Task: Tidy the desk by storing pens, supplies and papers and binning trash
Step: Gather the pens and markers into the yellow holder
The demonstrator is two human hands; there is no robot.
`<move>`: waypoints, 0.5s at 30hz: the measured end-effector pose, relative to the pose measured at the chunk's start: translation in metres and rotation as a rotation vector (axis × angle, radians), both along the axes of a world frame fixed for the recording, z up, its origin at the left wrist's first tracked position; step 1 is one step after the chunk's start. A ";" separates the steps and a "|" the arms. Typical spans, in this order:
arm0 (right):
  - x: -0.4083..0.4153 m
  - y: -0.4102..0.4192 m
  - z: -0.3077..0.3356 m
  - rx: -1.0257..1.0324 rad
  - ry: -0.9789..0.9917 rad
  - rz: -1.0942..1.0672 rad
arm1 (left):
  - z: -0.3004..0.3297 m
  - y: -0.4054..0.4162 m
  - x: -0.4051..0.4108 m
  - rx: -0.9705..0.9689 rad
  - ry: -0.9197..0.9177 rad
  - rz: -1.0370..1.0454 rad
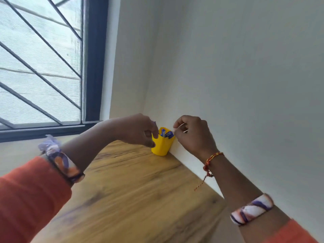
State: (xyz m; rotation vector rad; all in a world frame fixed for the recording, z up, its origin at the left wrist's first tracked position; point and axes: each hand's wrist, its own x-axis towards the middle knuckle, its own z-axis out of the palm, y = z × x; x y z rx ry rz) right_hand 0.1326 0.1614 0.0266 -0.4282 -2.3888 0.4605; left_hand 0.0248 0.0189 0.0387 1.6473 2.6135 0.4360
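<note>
Yellow pen cup [162,146] between both grips

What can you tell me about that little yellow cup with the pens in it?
The yellow cup looks like smooth, shiny plastic. It stands upright on the far end of the wooden desk, right up against the white wall. Its top is open, and blue pens poke out of it. The left hand grips its left side, fingers curled over the rim. The right hand sits at its right edge, pinching something thin and pale I cannot make out.
</note>
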 end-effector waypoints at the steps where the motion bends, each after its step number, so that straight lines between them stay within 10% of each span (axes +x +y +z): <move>1: 0.012 -0.017 0.000 0.015 -0.006 0.009 | 0.000 -0.013 0.012 -0.010 0.012 -0.008; 15: 0.088 -0.259 0.001 0.055 -0.023 0.278 | 0.007 -0.271 0.102 -0.234 0.032 0.157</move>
